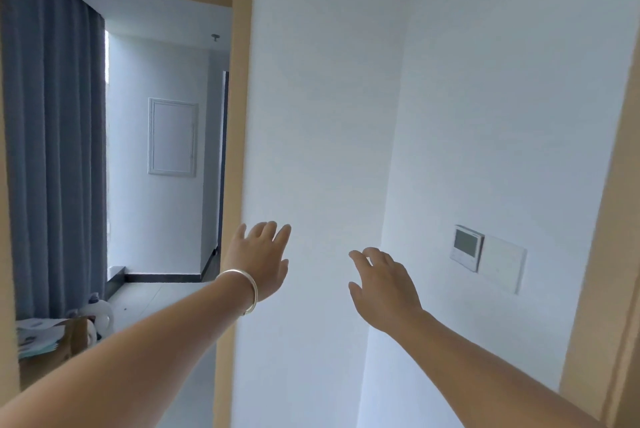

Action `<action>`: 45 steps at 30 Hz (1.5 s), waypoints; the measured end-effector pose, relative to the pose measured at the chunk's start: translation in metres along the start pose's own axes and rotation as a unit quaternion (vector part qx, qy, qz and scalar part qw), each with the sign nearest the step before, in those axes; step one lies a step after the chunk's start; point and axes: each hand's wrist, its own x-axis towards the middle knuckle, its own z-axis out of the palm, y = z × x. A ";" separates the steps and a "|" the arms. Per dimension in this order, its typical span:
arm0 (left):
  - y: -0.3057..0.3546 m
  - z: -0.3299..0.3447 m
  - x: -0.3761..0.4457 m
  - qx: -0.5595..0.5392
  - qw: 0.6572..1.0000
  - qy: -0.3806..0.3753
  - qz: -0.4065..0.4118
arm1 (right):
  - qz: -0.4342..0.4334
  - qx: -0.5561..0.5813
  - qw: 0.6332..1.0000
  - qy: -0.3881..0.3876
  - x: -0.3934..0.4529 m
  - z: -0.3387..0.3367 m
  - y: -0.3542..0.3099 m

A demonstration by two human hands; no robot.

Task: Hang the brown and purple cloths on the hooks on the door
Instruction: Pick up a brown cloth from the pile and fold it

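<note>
Both hands reach forward with nothing in them: the left hand (258, 259), a silver bangle (244, 289) at its wrist, and the right hand (382, 284) have their fingers spread apart and loose against the white wall (329, 116) at centre frame. Neither cloth shows anywhere, nor any door with hooks, so the risk is a search gone astray. Beyond lie the wooden door frame (239, 150), the blue curtain (52, 133) at left, and the thermostat panel (465, 247) at lower right.
</note>
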 end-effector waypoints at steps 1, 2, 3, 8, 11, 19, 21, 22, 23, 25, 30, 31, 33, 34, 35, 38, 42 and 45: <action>-0.006 0.010 0.005 -0.002 1.000 -0.004 -0.004 | -0.005 0.002 1.000 -0.001 0.012 0.009 -0.003; -0.013 0.019 0.008 -0.002 1.000 -0.009 -0.007 | -0.010 0.005 1.000 -0.002 0.025 0.018 -0.008; -0.021 0.028 0.009 0.000 1.000 -0.014 -0.010 | -0.016 0.008 1.000 -0.003 0.038 0.027 -0.013; -0.080 0.065 0.009 0.006 0.998 -0.026 -0.054 | -0.063 0.037 0.997 -0.001 0.105 0.068 -0.062; -0.126 0.086 0.000 0.028 0.994 -0.039 -0.094 | -0.109 0.069 0.992 0.000 0.145 0.095 -0.111; -0.268 0.129 -0.047 0.124 0.958 -0.105 -0.235 | -0.268 0.191 0.944 0.015 0.244 0.161 -0.284; -0.303 0.130 -0.062 0.157 0.941 -0.127 -0.272 | -0.309 0.223 0.924 0.019 0.267 0.171 -0.328; -0.320 0.130 -0.069 0.172 0.931 -0.135 -0.291 | -0.330 0.237 0.913 0.020 0.278 0.175 -0.351; -0.336 0.128 -0.077 0.188 0.921 -0.143 -0.311 | -0.350 0.250 0.902 0.022 0.289 0.178 -0.373; -0.364 0.123 -0.092 0.217 0.897 -0.165 -0.348 | -0.388 0.278 0.879 0.024 0.307 0.182 -0.416; -0.417 0.102 -0.145 0.269 0.838 -0.183 -0.438 | -0.480 0.322 0.815 0.036 0.316 0.178 -0.523; -0.424 0.096 -0.159 0.278 0.827 -0.188 -0.452 | -0.496 0.332 0.801 0.032 0.312 0.176 -0.544; -0.435 0.083 -0.186 0.299 0.800 -0.200 -0.480 | -0.529 0.356 0.770 0.021 0.299 0.169 -0.584; -0.440 0.075 -0.201 0.309 0.785 -0.206 -0.497 | -0.547 0.366 0.753 0.019 0.291 0.164 -0.604; -0.445 0.067 -0.216 0.318 0.769 -0.208 -0.514 | -0.563 0.372 0.737 0.020 0.282 0.158 -0.624; -0.455 0.040 -0.265 0.340 0.728 -0.208 -0.557 | -0.603 0.396 0.693 0.020 0.248 0.140 -0.681; -0.472 0.008 -0.338 0.366 0.676 -0.224 -0.599 | -0.647 0.419 0.637 -0.005 0.194 0.114 -0.753; -0.501 -0.012 -0.391 0.372 0.646 -0.225 -0.628 | -0.676 0.421 0.605 -0.007 0.158 0.098 -0.809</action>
